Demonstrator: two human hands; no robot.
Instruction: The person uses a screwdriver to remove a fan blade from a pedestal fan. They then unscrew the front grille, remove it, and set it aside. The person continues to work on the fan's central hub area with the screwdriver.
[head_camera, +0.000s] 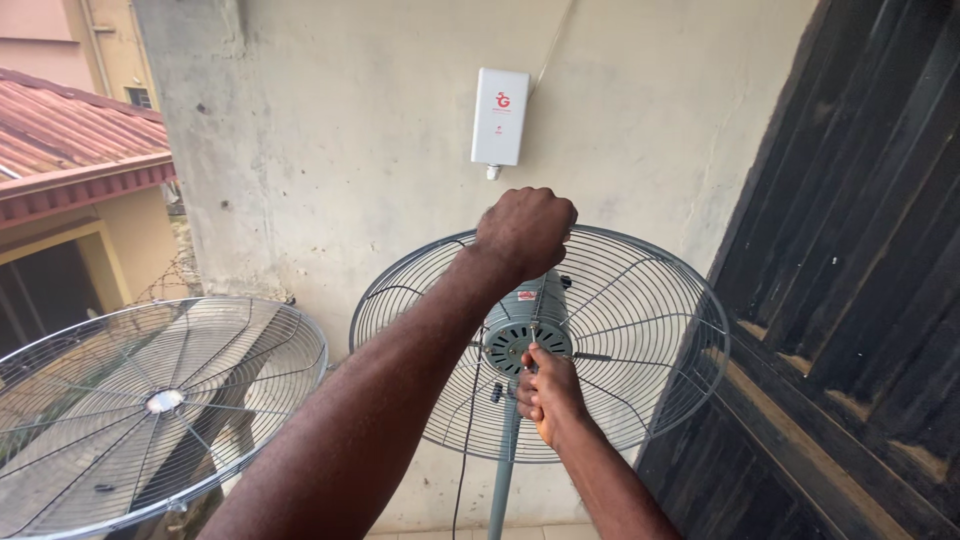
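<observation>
Head cam: left hand (525, 230) fisted atop fan motor (527, 325); right hand (545, 388) below.

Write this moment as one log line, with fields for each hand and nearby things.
left hand: fist at rear guard top | right hand: pinching below fan motor | aside: loose front guard | wall: white box

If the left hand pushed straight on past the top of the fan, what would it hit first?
Probably the bare concrete wall behind the fan guard. The left hand is closed at the guard's top rim; depth is unclear.
</observation>
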